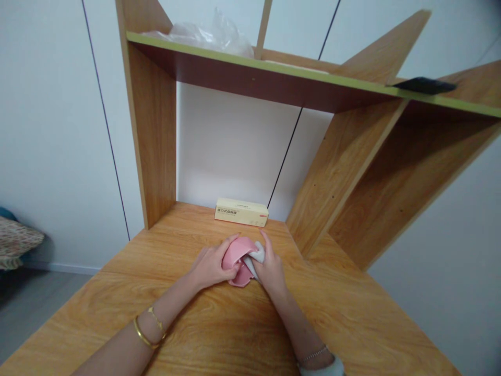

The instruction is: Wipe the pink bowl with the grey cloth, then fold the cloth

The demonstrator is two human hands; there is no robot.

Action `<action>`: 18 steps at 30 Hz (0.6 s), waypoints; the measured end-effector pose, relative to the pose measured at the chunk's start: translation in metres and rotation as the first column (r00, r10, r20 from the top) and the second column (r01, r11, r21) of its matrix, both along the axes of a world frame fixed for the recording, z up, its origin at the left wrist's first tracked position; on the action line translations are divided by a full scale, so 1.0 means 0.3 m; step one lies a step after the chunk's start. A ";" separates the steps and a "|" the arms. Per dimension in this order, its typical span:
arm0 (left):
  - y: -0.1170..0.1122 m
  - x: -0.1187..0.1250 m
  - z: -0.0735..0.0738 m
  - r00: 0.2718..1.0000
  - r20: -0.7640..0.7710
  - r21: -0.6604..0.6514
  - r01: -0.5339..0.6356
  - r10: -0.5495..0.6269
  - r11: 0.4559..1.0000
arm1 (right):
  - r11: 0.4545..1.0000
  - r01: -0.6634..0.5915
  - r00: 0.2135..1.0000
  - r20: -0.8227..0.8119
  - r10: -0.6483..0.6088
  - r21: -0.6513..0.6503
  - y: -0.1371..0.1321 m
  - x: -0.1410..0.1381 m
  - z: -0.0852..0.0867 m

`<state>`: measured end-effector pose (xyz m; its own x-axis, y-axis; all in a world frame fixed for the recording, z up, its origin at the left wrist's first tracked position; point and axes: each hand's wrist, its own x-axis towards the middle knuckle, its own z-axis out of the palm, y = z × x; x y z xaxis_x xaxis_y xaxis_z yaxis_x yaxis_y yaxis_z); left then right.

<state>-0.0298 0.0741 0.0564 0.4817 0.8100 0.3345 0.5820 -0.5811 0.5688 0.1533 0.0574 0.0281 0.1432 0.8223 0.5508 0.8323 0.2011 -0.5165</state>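
A glossy pink, faceted hollow object [239, 253] is held just over the wooden desk; its exact kind is unclear. My left hand [214, 265] is closed around its left side, fingers over the top and thumb near the opening. In my right hand [272, 267] a pale grey-white cloth [257, 255] is bunched against the object's right side, partly at its opening. My right index finger sticks out upward. Part of the cloth and the object's inside are hidden by my fingers.
A cream cling-film box [241, 211] lies at the back of the wooden desk [219, 324]. Above is a shelf [297, 86] carrying a clear plastic bag [215, 35] and a dark flat object [425, 85]. Upright wooden panels [348, 172] stand on the right.
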 end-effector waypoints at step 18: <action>-0.011 0.021 -0.005 0.994 -0.015 -0.037 -0.108 0.107 0.993 | 0.988 0.110 0.977 0.170 -0.127 0.106 -0.008 -0.005 0.018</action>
<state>-0.0236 0.0707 0.0547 0.3952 0.8692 0.2972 0.6471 -0.4930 0.5815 0.1517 0.0550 0.0335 0.1301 0.7476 0.6513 0.9294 0.1369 -0.3428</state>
